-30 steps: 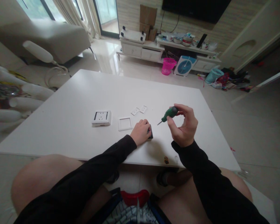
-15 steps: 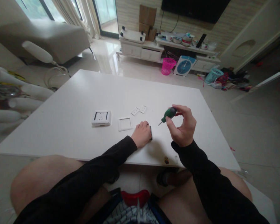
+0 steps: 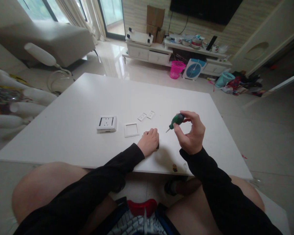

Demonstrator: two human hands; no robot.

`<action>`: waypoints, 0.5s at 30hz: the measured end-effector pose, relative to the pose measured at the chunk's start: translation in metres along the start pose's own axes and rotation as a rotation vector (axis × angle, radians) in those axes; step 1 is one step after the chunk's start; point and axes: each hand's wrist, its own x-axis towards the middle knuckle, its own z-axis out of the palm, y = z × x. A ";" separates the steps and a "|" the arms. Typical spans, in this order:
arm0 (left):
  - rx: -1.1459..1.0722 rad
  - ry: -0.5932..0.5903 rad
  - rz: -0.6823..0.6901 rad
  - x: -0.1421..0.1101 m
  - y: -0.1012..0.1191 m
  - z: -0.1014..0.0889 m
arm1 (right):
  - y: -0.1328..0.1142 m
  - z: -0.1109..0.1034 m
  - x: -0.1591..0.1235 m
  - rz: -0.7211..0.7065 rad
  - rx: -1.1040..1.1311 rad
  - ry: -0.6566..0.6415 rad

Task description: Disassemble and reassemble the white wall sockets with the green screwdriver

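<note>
Pinching a green, black-ended screwdriver above the white bench, the right hand hangs apart from the left hand, clasped over a small dark piece.

On the desk, the socket box lies left of the frame; two plates lie behind the frame, to its right; further right, over the desk, is the screwdriver
</note>
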 end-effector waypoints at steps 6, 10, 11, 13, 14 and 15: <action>0.074 0.016 -0.005 0.002 0.000 0.001 | 0.000 0.000 0.001 -0.011 0.002 0.006; 0.070 0.013 0.001 0.003 -0.001 0.001 | 0.000 -0.001 0.000 -0.001 0.007 0.000; 0.069 0.013 0.003 0.003 -0.001 0.001 | 0.000 -0.001 0.000 0.000 0.009 0.000; 0.066 0.013 0.011 0.003 -0.002 0.001 | 0.000 -0.001 0.000 0.000 0.010 0.000; 0.066 0.013 0.016 0.003 -0.002 0.001 | 0.000 -0.001 0.000 0.000 0.011 0.001; 0.066 0.012 0.021 0.004 -0.002 0.001 | 0.000 -0.001 0.000 0.001 0.010 0.000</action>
